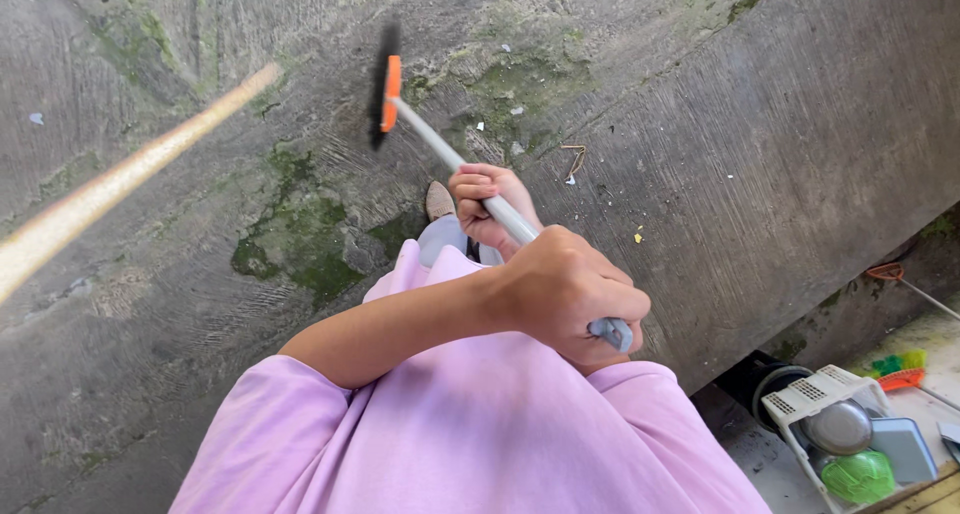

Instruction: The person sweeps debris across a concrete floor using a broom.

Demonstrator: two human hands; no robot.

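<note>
Grey-handled brush, gripped by both hands, left above right, slants its bristles toward the mossy concrete.

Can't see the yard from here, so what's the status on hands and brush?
Left hand gripping the handle's top end, right hand lower down. Brush head on mossy concrete. Blurred pale pole crossing left.

left hand fisted, right hand curled ahead

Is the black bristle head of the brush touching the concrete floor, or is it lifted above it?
Cannot tell. In the head view the brush head is motion-blurred over the concrete floor, so neither contact nor gap shows plainly.
</note>
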